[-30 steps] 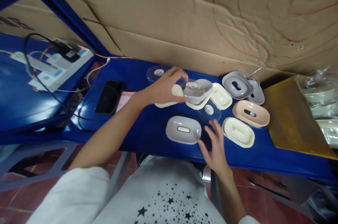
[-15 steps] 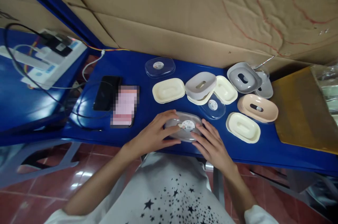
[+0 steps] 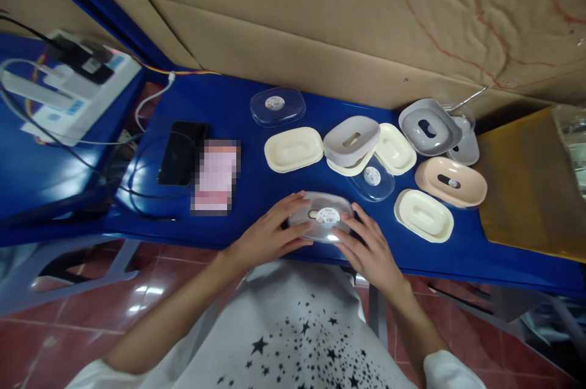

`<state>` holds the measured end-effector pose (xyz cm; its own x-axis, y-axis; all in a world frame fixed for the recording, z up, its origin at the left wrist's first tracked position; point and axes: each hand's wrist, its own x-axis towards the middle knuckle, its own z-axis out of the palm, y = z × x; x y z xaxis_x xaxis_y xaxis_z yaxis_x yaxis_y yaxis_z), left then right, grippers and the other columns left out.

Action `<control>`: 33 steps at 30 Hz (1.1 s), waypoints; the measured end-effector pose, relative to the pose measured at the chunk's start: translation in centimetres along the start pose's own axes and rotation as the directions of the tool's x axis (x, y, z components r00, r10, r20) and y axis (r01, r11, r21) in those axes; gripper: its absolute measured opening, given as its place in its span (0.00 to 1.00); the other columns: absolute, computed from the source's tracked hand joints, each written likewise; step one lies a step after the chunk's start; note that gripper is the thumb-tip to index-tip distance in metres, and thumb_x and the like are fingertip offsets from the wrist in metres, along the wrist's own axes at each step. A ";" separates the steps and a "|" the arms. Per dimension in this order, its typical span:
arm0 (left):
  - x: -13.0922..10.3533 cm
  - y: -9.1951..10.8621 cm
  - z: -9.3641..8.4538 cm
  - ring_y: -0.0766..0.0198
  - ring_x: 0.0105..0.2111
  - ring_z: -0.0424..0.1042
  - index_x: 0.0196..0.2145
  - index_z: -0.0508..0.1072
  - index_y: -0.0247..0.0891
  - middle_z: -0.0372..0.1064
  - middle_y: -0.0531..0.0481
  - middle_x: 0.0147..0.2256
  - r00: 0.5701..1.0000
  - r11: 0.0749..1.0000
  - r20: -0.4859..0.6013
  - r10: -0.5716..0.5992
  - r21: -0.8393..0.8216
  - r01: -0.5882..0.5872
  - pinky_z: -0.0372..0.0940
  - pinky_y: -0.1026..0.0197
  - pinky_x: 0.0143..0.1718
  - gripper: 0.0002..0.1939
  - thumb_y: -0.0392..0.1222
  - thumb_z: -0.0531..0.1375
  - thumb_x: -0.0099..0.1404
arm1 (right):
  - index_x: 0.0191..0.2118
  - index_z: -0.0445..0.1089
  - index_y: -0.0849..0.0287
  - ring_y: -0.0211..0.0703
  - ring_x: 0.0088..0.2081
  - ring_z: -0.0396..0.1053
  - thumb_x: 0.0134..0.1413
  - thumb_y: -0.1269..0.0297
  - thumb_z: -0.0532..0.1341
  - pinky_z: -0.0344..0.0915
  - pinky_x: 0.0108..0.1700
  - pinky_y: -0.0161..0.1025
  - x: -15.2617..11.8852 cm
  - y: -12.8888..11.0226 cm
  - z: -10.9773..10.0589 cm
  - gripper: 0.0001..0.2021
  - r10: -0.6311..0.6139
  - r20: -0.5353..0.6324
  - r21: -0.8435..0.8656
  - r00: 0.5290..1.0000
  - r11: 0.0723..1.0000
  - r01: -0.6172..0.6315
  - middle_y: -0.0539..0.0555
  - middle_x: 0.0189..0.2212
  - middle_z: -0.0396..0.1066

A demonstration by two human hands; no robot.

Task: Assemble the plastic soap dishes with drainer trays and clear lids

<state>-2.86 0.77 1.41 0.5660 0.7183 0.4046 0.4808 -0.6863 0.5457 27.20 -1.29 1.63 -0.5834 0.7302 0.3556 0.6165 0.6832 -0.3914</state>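
Note:
A grey oval dish under a clear lid with a round white label (image 3: 328,215) lies at the table's front edge. My left hand (image 3: 273,229) grips its left end, fingers over the lid's rim. On the right end rests my right hand (image 3: 366,243), its fingers bent over the lid and front rim. Behind them are a cream tray (image 3: 293,149), a light grey slotted dish (image 3: 351,136) on another cream tray, and a clear labelled lid (image 3: 372,176). A peach slotted dish (image 3: 467,184) and a cream tray (image 3: 424,216) lie to the right.
A clear lid (image 3: 277,107) lies at the back. Grey dishes (image 3: 428,127) stand beside a cardboard box (image 3: 526,184) at the right. Left are a black phone (image 3: 182,154), a blurred-out phone (image 3: 215,176), cables and a power strip (image 3: 85,99).
The camera view has shifted slightly. Both hands stay on the lidded dish, with little visible change in their grip.

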 end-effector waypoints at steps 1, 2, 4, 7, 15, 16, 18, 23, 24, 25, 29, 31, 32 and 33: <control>0.1 0.0 -0.1 0.46 0.73 0.63 0.58 0.71 0.47 0.65 0.40 0.68 1.000 1.000 0.000 -0.007 0.002 0.007 0.73 0.39 0.66 0.23 0.40 0.72 0.69 | 0.66 0.71 0.47 0.57 0.77 0.55 0.72 0.67 0.65 0.69 0.70 0.60 0.2 0.0 0.1 0.21 0.004 0.004 -0.004 1.000 1.000 -0.004 0.56 0.66 0.73; 0.2 0.1 -0.3 0.46 0.72 0.64 0.57 0.72 0.46 0.66 0.39 0.67 1.000 1.000 0.000 -0.007 0.011 0.007 0.73 0.39 0.65 0.21 0.41 0.71 0.70 | 0.66 0.71 0.47 0.57 0.77 0.55 0.72 0.67 0.64 0.69 0.70 0.60 0.4 -0.1 0.2 0.21 0.004 0.009 -0.012 1.000 1.000 -0.004 0.56 0.66 0.72; 0.4 -0.1 -0.9 0.44 0.71 0.65 0.56 0.72 0.45 0.66 0.38 0.66 1.000 0.998 -0.002 -0.016 0.054 0.016 0.73 0.39 0.65 0.19 0.42 0.70 0.71 | 0.68 0.69 0.47 0.56 0.78 0.53 0.72 0.66 0.64 0.66 0.72 0.61 0.8 -0.2 0.5 0.22 0.001 0.027 -0.037 1.000 0.999 0.000 0.56 0.69 0.70; 0.4 -0.7 -2.3 0.42 0.70 0.66 0.59 0.70 0.45 0.65 0.38 0.65 0.994 0.979 -0.063 -0.091 0.180 0.101 0.73 0.38 0.65 0.22 0.40 0.70 0.71 | 0.74 0.61 0.46 0.59 0.79 0.48 0.72 0.61 0.65 0.58 0.76 0.66 1.3 0.1 0.3 0.30 0.047 0.055 -0.083 0.997 0.996 -0.042 0.58 0.75 0.59; 2.0 -1.5 -3.1 0.34 0.75 0.55 0.68 0.61 0.46 0.58 0.34 0.70 0.911 0.869 -0.328 -0.249 0.340 0.359 0.62 0.26 0.70 0.33 0.37 0.67 0.71 | 0.78 0.53 0.46 0.65 0.78 0.50 0.76 0.57 0.60 0.45 0.76 0.74 0.6 3.0 -1.8 0.32 0.374 -0.145 -0.268 0.916 0.876 -0.400 0.59 0.76 0.58; 2.3 -0.9 -2.5 0.34 0.76 0.53 0.69 0.60 0.47 0.56 0.33 0.71 0.909 0.869 -0.343 -0.236 0.345 0.355 0.60 0.25 0.70 0.34 0.35 0.67 0.71 | 0.77 0.55 0.47 0.65 0.77 0.53 0.76 0.57 0.60 0.45 0.76 0.73 0.4 2.8 -1.8 0.30 0.375 -0.127 -0.273 0.918 0.877 -0.395 0.59 0.75 0.60; 2.9 0.7 -1.2 0.35 0.75 0.55 0.68 0.62 0.48 0.56 0.34 0.72 0.923 0.883 -0.337 -0.187 0.353 0.308 0.57 0.25 0.71 0.33 0.34 0.67 0.70 | 0.73 0.63 0.49 0.62 0.75 0.59 0.76 0.58 0.61 0.48 0.75 0.69 0.2 2.0 -1.7 0.25 0.344 -0.087 -0.259 0.935 0.899 -0.354 0.60 0.71 0.67; 4.1 4.2 1.9 0.43 0.71 0.64 0.63 0.71 0.47 0.65 0.37 0.69 0.989 0.944 -0.096 -0.115 0.298 0.139 0.59 0.32 0.72 0.22 0.37 0.63 0.74 | 0.61 0.72 0.51 0.56 0.74 0.61 0.75 0.60 0.61 0.48 0.76 0.62 -0.9 0.7 -3.4 0.14 0.235 -0.023 -0.197 0.972 0.952 -0.234 0.57 0.65 0.73; 4.3 4.6 2.3 0.43 0.71 0.64 0.63 0.73 0.46 0.66 0.37 0.69 0.994 0.951 -0.022 -0.106 0.288 0.108 0.58 0.32 0.73 0.20 0.38 0.62 0.75 | 0.63 0.71 0.51 0.57 0.74 0.61 0.75 0.59 0.62 0.47 0.76 0.62 -1.5 1.0 -4.1 0.16 0.253 -0.031 -0.212 0.967 0.944 -0.254 0.58 0.67 0.71; 4.4 4.9 2.7 0.43 0.71 0.65 0.62 0.74 0.45 0.66 0.38 0.70 0.995 0.956 0.047 -0.092 0.283 0.075 0.57 0.31 0.73 0.18 0.39 0.61 0.76 | 0.65 0.70 0.52 0.58 0.74 0.60 0.75 0.58 0.62 0.47 0.76 0.63 -2.2 1.5 -4.8 0.18 0.293 -0.055 -0.241 0.955 0.924 -0.297 0.59 0.68 0.69; 5.1 5.3 3.8 0.41 0.71 0.65 0.69 0.70 0.44 0.60 0.38 0.73 0.981 0.952 0.159 -0.110 0.300 0.058 0.54 0.26 0.73 0.23 0.42 0.58 0.79 | 0.66 0.70 0.52 0.64 0.70 0.66 0.75 0.54 0.62 0.53 0.70 0.68 -5.7 3.4 -6.8 0.20 0.457 -0.190 -0.356 0.869 0.793 -0.494 0.62 0.67 0.71; 5.5 5.1 4.1 0.38 0.73 0.61 0.74 0.63 0.43 0.54 0.36 0.75 0.975 0.942 0.151 -0.160 0.320 0.105 0.54 0.25 0.72 0.30 0.46 0.60 0.79 | 0.61 0.74 0.50 0.62 0.64 0.71 0.74 0.56 0.62 0.58 0.67 0.64 -6.9 3.1 -6.9 0.16 0.470 -0.190 -0.360 0.862 0.784 -0.506 0.59 0.62 0.76; 5.8 4.9 4.2 0.37 0.74 0.58 0.76 0.59 0.43 0.51 0.34 0.76 0.972 0.937 0.153 -0.179 0.327 0.121 0.55 0.25 0.72 0.34 0.48 0.61 0.78 | 0.59 0.76 0.49 0.60 0.61 0.73 0.74 0.58 0.63 0.60 0.65 0.62 -7.1 2.5 -6.7 0.13 0.464 -0.165 -0.347 0.870 0.799 -0.491 0.57 0.60 0.77; 6.0 4.8 4.2 0.36 0.75 0.55 0.77 0.56 0.42 0.48 0.33 0.77 0.969 0.935 0.159 -0.187 0.332 0.126 0.55 0.25 0.72 0.37 0.51 0.61 0.78 | 0.58 0.77 0.49 0.58 0.59 0.74 0.73 0.60 0.64 0.61 0.64 0.60 -7.1 1.6 -6.4 0.12 0.450 -0.133 -0.326 0.883 0.821 -0.468 0.55 0.58 0.79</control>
<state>5.72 1.30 3.37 0.5653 0.8064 0.1737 0.7428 -0.5893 0.3177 35.69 -5.35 3.91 -0.1673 0.9535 0.2506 0.9518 0.2225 -0.2109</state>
